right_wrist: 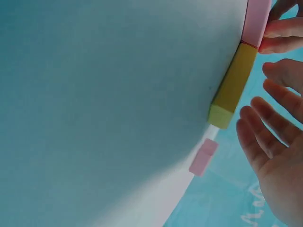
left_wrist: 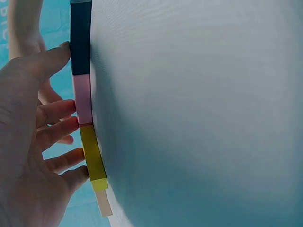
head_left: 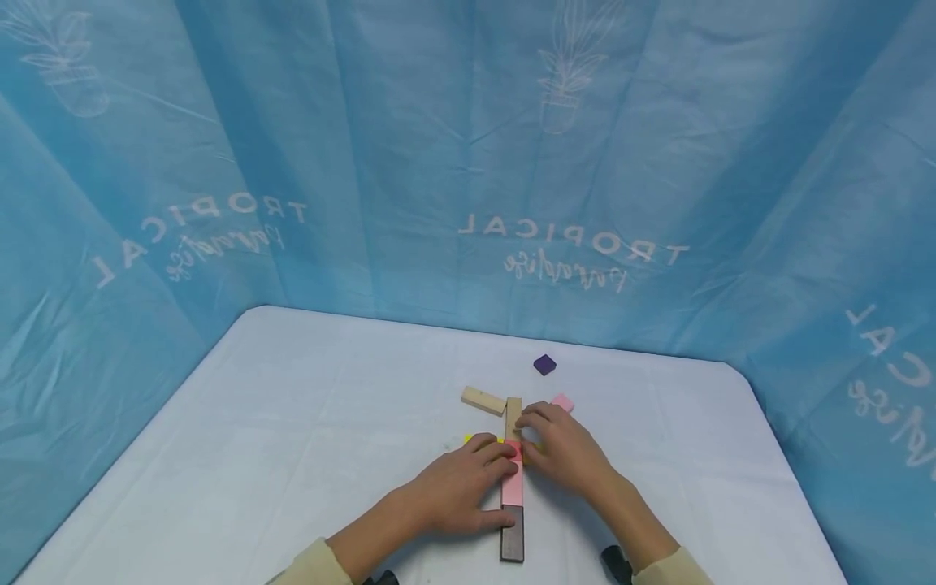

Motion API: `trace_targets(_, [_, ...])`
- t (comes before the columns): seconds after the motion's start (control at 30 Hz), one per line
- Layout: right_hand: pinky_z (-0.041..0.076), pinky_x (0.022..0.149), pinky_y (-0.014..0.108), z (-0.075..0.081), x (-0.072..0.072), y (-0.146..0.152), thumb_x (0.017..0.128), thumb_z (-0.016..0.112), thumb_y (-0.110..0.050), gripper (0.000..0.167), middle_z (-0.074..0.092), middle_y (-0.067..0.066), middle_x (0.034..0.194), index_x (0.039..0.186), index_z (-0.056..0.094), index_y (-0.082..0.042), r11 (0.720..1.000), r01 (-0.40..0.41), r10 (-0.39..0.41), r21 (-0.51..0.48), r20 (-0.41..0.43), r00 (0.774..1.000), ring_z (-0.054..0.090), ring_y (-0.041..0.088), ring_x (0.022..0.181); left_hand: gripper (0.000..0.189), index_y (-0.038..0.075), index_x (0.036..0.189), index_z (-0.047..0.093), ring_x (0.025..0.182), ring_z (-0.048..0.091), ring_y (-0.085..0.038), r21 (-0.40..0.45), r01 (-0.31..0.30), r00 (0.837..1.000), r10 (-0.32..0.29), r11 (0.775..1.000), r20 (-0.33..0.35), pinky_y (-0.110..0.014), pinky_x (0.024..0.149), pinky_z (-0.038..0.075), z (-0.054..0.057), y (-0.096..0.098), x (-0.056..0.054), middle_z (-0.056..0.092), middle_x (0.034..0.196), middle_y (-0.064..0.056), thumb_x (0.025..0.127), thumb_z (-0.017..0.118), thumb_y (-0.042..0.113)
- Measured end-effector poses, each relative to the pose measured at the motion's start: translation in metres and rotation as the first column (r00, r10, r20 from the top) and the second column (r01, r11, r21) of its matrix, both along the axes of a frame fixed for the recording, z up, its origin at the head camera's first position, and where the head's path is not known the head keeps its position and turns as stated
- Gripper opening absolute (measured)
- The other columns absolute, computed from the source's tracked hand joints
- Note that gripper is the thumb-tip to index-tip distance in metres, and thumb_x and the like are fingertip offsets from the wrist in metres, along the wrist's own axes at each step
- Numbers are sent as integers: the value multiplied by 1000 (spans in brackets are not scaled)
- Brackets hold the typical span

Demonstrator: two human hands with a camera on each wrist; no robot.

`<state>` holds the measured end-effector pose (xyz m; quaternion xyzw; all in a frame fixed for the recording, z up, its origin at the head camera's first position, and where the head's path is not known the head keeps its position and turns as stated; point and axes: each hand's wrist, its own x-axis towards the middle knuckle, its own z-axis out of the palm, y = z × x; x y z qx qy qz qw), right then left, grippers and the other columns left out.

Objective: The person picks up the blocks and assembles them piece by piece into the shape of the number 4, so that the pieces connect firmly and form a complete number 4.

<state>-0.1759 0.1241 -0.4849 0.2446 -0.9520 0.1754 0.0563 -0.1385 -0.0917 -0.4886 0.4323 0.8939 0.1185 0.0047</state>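
Note:
A straight line of blocks runs away from me in the head view: a dark brown block (head_left: 513, 543), a pink block (head_left: 513, 491), a red part (head_left: 517, 452) and a pale wooden block (head_left: 514, 410). Yellow blocks stick out on both sides, one (left_wrist: 94, 153) at the left and one (right_wrist: 233, 82) at the right. My left hand (head_left: 457, 486) reaches over the line, fingers extended, fingertips on the pink and yellow blocks and thumb at the dark one. My right hand (head_left: 569, 448) lies along the right side with loosely bent fingers, holding nothing, partly covering the right yellow block.
A second wooden block (head_left: 483, 400) slants leftward from the line's far end. Behind my right hand lies a separate pink block (head_left: 562, 402). Farther back sits a dark purple block (head_left: 544, 365). A blue curtain (head_left: 409, 162) hangs around the white table (head_left: 307, 422).

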Motion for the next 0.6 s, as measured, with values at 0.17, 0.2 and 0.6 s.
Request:
trace_targets(0.17, [43,98,37,6,5,8,83,73,-29,19,59,-6,120,101,69,-22,998,-56,56,17,39,998,52,13,115,61,21,129,55,127,33,-14,-10,-5,1000,5,1000,0,-33,89,48,-1,1,0,43,140,7,88,48,66])
trace_targets(0.2, [43,98,37,8,7,10,82,73,-30,20,58,-6,122,100,69,-23,997,-70,69,19,58,996,51,13,116,62,21,130,55,128,33,-14,-15,-8,1000,8,1000,3,-34,89,48,-1,1,-1,43,140,7,88,48,66])
trace_targets(0.6, [39,101,45,15,25,14,79,76,-42,21,52,-5,134,95,67,-30,978,-209,206,-13,238,949,43,17,127,63,24,133,51,129,31,-12,-21,-17,1000,18,1000,9,-35,91,47,-2,1,-1,40,142,10,88,46,68])
